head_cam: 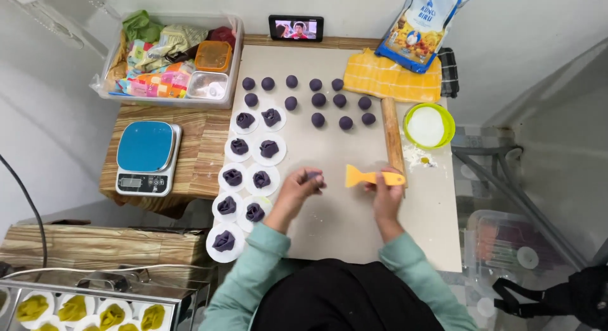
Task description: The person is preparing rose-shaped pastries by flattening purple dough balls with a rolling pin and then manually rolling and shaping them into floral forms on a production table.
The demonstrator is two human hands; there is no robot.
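On mat (342,217): purple dough ball (313,175) pinched by left hand (299,187); orange scraper (370,177) gripped by right hand (386,195); flour held in green bowl (448,119).

Bright, even light falls from above; shadows are soft and faint. The view bends at the edges, the corners look slightly blurred, and nothing glares.

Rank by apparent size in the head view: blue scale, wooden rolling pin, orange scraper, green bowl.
1. blue scale
2. wooden rolling pin, green bowl: too alike to rank
3. orange scraper, held by right hand
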